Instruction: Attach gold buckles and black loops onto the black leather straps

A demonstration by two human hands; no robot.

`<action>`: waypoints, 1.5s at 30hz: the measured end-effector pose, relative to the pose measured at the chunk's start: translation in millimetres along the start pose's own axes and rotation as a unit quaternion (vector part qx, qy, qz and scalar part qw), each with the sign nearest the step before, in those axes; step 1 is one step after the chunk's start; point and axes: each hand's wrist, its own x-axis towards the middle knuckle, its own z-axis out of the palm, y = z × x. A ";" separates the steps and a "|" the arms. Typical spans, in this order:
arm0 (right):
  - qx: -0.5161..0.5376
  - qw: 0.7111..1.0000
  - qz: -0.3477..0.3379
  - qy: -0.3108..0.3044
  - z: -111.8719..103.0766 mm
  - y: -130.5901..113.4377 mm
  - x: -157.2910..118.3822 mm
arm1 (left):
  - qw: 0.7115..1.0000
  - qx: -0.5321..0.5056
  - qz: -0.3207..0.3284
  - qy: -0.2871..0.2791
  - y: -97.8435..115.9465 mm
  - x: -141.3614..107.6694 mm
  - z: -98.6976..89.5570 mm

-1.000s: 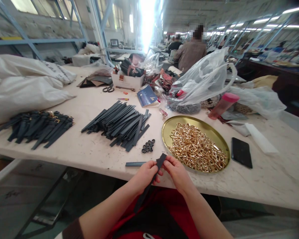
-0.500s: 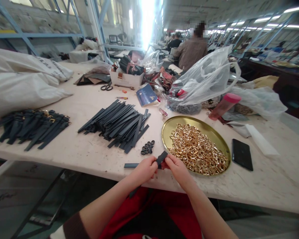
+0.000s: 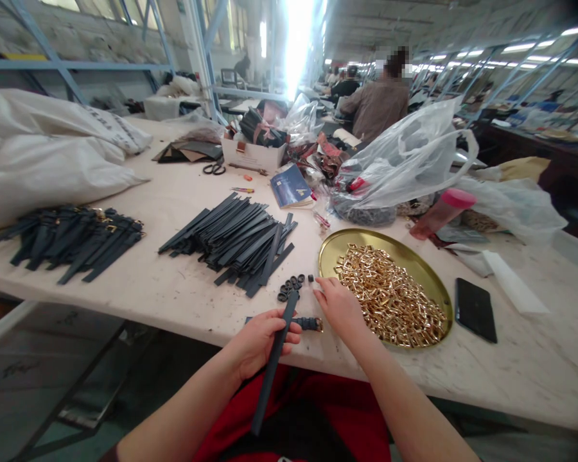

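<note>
My left hand [image 3: 264,339] grips a long dark strap [image 3: 273,369], which slants down over my lap. Behind that hand, a strap with a gold buckle [image 3: 311,324] lies near the table edge. My right hand [image 3: 337,305] has its fingers apart, with nothing seen between them, close to a single small black loop [image 3: 311,278]. More black loops [image 3: 290,286] lie just beyond the held strap's upper end. Right of them is a gold tray [image 3: 328,247] heaped with gold buckles [image 3: 395,292]. A pile of dark straps [image 3: 231,237] sits at the middle of the table.
Straps with buckles [image 3: 77,240] lie at left beside a white sack [image 3: 43,167]. Farther back are scissors [image 3: 214,169], a white box [image 3: 253,155], a blue booklet [image 3: 290,186] and a plastic bag [image 3: 399,154]. A pink-lidded container [image 3: 443,212] and a phone [image 3: 475,309] are at right. A person [image 3: 378,106] sits beyond.
My hands have parted. The right one has opened and moved up toward the loops. The left one now shows a long strap, and a buckled strap is visible behind it. The view has shifted slightly.
</note>
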 end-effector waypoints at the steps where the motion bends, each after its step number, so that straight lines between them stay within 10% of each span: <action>1: -0.030 1.000 0.000 -0.006 0.9 -5.2 7.5 | 1.000 -0.012 -0.003 -0.009 1.1 -2.8 0.9; 8: -0.037 0.999 -0.013 -0.020 11.7 -15.7 37.4 | 0.998 -0.054 -0.009 -0.025 5.5 -22.1 2.0; 16: 0.143 0.989 0.030 0.013 6.1 -3.8 2.1 | 0.994 -0.079 -0.025 -0.073 7.9 -30.7 1.5; 18: 0.330 0.938 0.107 0.009 2.6 -3.8 -12.6 | 0.993 -0.067 -0.034 -0.089 6.4 -28.3 1.7; 24: 0.746 0.608 0.265 -0.051 -9.3 -20.9 -43.6 | 0.992 0.116 0.033 -0.039 -3.8 -13.2 4.4; 27: 0.785 0.558 0.267 -0.043 -9.2 -28.8 -49.5 | 0.953 0.282 0.111 -0.009 -6.8 -9.4 6.8; 31: 0.770 0.590 0.244 -0.014 -5.6 -29.7 -57.6 | 0.876 0.449 0.176 0.026 -6.6 -12.9 7.9; 37: 0.661 0.731 0.164 -0.035 -10.9 -24.8 -78.0 | 0.769 0.606 0.206 -0.008 2.0 -23.7 17.3; 45: 0.652 0.745 0.141 -0.019 -7.4 -32.0 -93.8 | 0.837 0.514 0.187 -0.009 -5.4 -26.8 32.4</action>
